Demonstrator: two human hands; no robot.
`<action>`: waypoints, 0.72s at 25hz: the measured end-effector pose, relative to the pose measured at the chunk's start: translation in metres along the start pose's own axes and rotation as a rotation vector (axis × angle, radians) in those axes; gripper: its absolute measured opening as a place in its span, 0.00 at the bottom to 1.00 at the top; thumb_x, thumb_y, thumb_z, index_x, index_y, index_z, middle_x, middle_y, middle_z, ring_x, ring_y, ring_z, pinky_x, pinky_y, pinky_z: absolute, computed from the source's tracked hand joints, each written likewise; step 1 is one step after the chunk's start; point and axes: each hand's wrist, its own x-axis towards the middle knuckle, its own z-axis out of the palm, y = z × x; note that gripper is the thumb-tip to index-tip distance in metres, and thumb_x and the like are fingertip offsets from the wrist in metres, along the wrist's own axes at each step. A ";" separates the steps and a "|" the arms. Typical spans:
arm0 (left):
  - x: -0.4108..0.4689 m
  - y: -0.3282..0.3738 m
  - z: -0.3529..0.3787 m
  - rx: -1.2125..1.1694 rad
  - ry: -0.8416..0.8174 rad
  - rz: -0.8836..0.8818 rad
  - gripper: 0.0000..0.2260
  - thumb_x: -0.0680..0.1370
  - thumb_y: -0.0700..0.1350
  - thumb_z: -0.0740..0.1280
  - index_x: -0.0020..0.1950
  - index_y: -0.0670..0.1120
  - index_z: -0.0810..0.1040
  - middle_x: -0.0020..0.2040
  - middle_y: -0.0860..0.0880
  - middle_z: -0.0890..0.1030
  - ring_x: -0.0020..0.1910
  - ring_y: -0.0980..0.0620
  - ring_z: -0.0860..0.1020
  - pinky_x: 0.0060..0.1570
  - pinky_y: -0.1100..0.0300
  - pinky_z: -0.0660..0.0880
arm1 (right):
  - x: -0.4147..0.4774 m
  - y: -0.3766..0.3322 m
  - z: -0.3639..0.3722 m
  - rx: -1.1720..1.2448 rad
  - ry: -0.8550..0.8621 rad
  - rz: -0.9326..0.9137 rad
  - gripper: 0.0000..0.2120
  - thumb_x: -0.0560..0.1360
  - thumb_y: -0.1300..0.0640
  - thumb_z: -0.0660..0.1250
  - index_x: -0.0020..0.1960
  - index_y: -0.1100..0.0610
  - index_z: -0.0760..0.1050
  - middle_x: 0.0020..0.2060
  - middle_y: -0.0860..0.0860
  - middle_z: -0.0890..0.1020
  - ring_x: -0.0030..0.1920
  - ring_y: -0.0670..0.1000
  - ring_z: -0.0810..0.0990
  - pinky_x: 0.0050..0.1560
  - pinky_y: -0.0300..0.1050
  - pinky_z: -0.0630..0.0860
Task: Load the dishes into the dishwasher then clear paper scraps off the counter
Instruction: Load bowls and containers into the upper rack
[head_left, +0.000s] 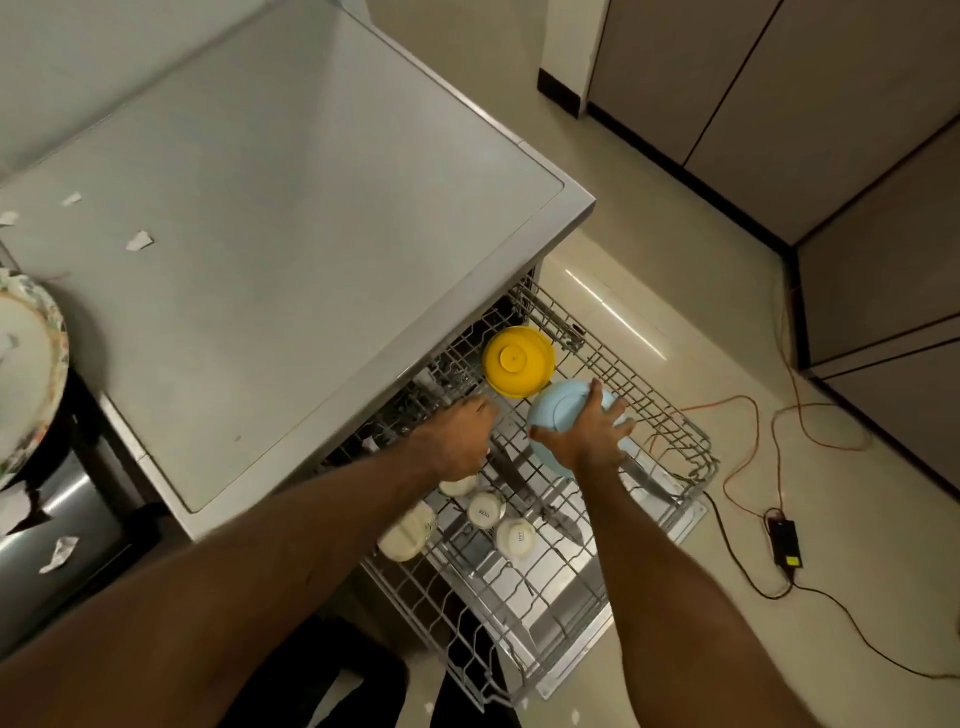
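Right hand (587, 439) grips a light blue bowl (558, 410), with the fingers and thumb spread and curled round its upturned base. The bowl is held tilted, bottom up, over the pulled-out dishwasher rack (680, 441), just beside an inverted yellow bowl (517, 361) seated toward the rear of the rack. Left hand (457, 441) sits at the rack close to the counter edge, fingers curled downward; whether they hold anything cannot be told. White cups (485, 510) stand inverted in the rack between the two forearms. The counter (311, 208) above the dishwasher carries paper scraps (138, 241) toward its left side. A patterned plate (36, 353) shows at the left frame edge. A black adapter (784, 540) lies on the floor, well apart from the rack.
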 end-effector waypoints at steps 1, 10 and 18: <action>0.003 0.000 0.002 0.015 0.009 0.001 0.23 0.80 0.43 0.68 0.74 0.44 0.67 0.71 0.45 0.70 0.66 0.47 0.73 0.65 0.51 0.74 | 0.002 -0.002 0.004 0.000 0.023 0.008 0.66 0.61 0.29 0.81 0.84 0.42 0.42 0.83 0.56 0.43 0.80 0.72 0.44 0.68 0.83 0.63; 0.003 0.005 0.012 0.149 0.033 0.049 0.26 0.80 0.46 0.69 0.76 0.43 0.65 0.73 0.43 0.69 0.69 0.45 0.71 0.69 0.49 0.71 | 0.004 0.000 0.025 0.145 0.062 0.091 0.66 0.62 0.30 0.80 0.84 0.43 0.42 0.83 0.58 0.45 0.80 0.72 0.45 0.68 0.84 0.61; -0.019 0.008 -0.013 0.183 0.112 0.095 0.28 0.79 0.44 0.69 0.77 0.44 0.63 0.76 0.40 0.65 0.72 0.41 0.70 0.70 0.45 0.71 | -0.026 0.003 -0.001 0.045 0.068 -0.019 0.62 0.67 0.33 0.79 0.86 0.51 0.44 0.83 0.62 0.49 0.82 0.67 0.48 0.75 0.76 0.60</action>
